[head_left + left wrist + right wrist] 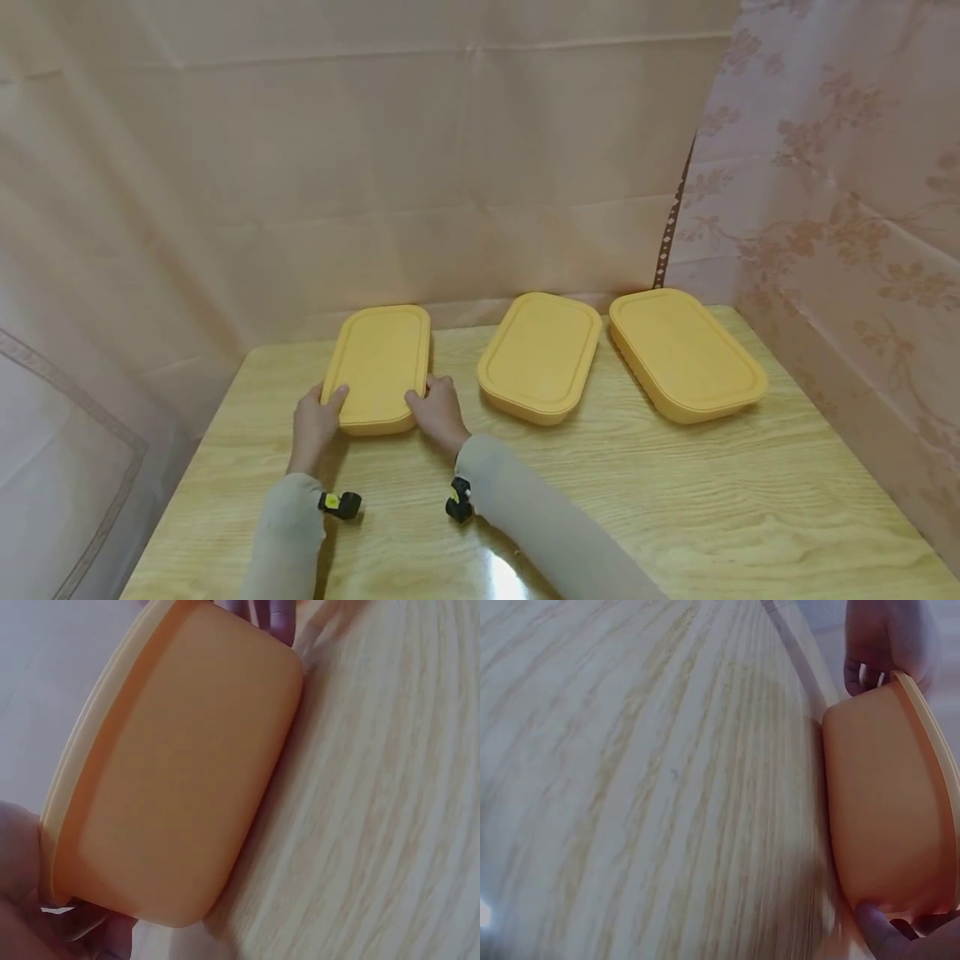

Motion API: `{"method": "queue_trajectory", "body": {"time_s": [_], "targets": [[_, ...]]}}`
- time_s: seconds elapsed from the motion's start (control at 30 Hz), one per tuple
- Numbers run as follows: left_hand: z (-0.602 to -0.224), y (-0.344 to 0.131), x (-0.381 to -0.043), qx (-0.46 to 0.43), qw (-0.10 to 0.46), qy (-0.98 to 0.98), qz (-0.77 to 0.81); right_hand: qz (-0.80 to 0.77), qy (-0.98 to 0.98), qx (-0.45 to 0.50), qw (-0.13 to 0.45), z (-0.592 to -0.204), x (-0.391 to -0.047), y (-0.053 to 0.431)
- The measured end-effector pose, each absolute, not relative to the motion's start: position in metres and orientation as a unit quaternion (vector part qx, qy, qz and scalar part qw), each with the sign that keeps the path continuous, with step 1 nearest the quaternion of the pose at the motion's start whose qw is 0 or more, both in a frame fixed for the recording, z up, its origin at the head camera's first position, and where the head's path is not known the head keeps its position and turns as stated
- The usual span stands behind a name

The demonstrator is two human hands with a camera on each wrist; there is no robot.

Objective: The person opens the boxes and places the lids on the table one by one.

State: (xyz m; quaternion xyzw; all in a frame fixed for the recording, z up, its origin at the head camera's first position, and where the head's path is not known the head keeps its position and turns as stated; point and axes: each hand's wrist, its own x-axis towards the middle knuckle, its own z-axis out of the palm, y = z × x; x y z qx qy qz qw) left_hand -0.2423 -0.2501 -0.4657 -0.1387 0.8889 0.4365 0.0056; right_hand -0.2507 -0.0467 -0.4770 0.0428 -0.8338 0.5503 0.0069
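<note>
Both arms reach forward from the near edge of the table [675, 500], with the right forearm crossing slantwise toward the left and the left one going almost straight. The left hand [313, 425] pinches the left yellow box [381, 358] at its left side, near the front corner, the thumb on the lid and the other fingers curled under the rim. The right hand [441, 414] pinches the same box from its right side, also with the thumb on top and the fingers bent against the side wall. This box is at the far edge of the table, not far from the far left corner. I cannot tell whether its bottom fully touches the table.

I count three yellow boxes in total, each with rounded corners and a flat lid. The middle yellow box [540, 354] lies near the far edge, its far end turned a little to the right. The right yellow box [686, 354] is just beside it, near the far right corner, its far end turned to the left. There are two light sleeves, and two small black devices, one [345, 505] at the left wrist and one [459, 500] at the right. Behind the far edge hangs a beige curtain [450, 167]; along the right edge, a flowered cloth [840, 167].
</note>
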Motion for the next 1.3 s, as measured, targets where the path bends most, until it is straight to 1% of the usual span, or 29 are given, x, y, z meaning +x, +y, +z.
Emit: {"method": "queue_trajectory", "body": {"time_s": [0.2, 0.27, 0.37, 0.47, 0.53, 0.6, 0.63, 0.8, 0.97, 1.07, 1.23, 1.3], "targets": [[-0.466, -0.249, -0.243, -0.12, -0.038, 0.91, 0.396, 0.544, -0.838, 0.041, 0.012, -0.474, -0.248, -0.046], [-0.467, -0.247, -0.243, -0.116, -0.064, 0.914, 0.382, 0.544, -0.838, 0.037, 0.008, -0.474, -0.249, -0.046], [-0.469, -0.244, -0.245, -0.092, -0.127, 0.923, 0.351, 0.541, -0.84, 0.028, 0.007, -0.476, -0.251, -0.046], [-0.472, -0.241, -0.248, -0.038, -0.221, 0.927, 0.3, 0.538, -0.842, 0.021, 0.012, -0.476, -0.252, -0.048], [-0.474, -0.24, -0.249, 0.002, -0.273, 0.924, 0.269, 0.537, -0.843, 0.019, 0.016, -0.475, -0.251, -0.048], [-0.475, -0.24, -0.25, 0.041, -0.302, 0.921, 0.243, 0.538, -0.843, 0.015, 0.014, -0.474, -0.249, -0.049], [-0.475, -0.24, -0.25, 0.057, -0.307, 0.919, 0.239, 0.539, -0.842, 0.013, 0.013, -0.473, -0.248, -0.049], [-0.475, -0.238, -0.248, 0.121, -0.299, 0.921, 0.22, 0.542, -0.84, -0.003, 0.014, -0.47, -0.246, -0.05], [-0.478, -0.232, -0.239, 0.184, -0.292, 0.907, 0.24, 0.532, -0.846, 0.002, 0.018, -0.471, -0.245, -0.052], [-0.477, -0.228, -0.234, 0.2, -0.26, 0.909, 0.257, 0.527, -0.85, 0.004, 0.021, -0.472, -0.245, -0.053], [-0.472, -0.226, -0.226, 0.198, -0.18, 0.929, 0.255, 0.522, -0.852, 0.007, 0.019, -0.473, -0.245, -0.054], [-0.471, -0.225, -0.225, 0.201, -0.163, 0.933, 0.249, 0.523, -0.852, 0.01, 0.021, -0.473, -0.245, -0.054]]}}
